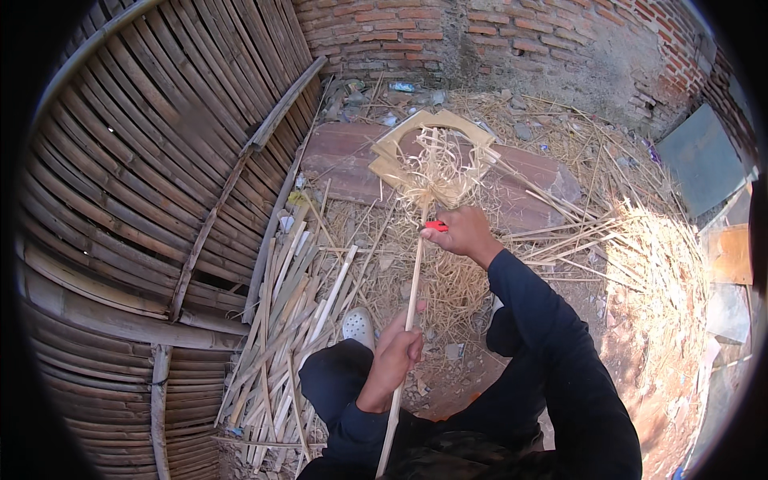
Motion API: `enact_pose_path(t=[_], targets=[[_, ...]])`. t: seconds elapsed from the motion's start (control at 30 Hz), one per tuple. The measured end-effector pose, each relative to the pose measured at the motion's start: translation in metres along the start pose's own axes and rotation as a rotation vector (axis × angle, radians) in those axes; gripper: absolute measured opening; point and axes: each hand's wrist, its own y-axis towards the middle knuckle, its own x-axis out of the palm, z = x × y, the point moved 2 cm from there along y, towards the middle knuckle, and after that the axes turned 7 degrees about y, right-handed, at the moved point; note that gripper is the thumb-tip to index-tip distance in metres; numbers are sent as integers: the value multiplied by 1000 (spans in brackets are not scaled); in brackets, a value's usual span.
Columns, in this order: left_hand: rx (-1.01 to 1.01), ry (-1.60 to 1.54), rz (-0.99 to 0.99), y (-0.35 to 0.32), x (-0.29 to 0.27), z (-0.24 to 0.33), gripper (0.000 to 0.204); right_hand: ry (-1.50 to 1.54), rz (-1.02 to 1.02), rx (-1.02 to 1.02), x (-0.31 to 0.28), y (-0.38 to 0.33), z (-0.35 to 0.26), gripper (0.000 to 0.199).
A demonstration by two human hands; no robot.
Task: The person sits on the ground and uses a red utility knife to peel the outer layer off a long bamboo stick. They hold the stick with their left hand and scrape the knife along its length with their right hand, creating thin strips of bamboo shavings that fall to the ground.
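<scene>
A long, pale bamboo strip [415, 284] runs from beside my lap toward the far side. My left hand [390, 362] is closed around its lower part. Farther up, my right hand [466, 233] grips a red-handled knife [436, 226] against the strip; its blade is hidden. Thin curled shavings [433, 172] bunch at the strip's far end, beyond the right hand. They lie over a tan board with a cut-out [390, 150].
Split bamboo pieces [280, 320] are piled on the left, beside a bamboo slat wall [152, 160]. A reddish-brown plank [340, 160] lies under the tan board. Shavings and sticks [640, 248] cover the ground at right. A brick wall [392, 32] stands at the back.
</scene>
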Motion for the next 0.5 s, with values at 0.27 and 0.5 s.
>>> enact_pose_path(t=[0.27, 0.5], targets=[[12, 78, -49, -1, 9, -15, 51, -56, 58, 256, -12, 14, 53, 68], [-21, 63, -64, 4, -3, -8, 40, 164, -37, 407, -14, 14, 29, 74]])
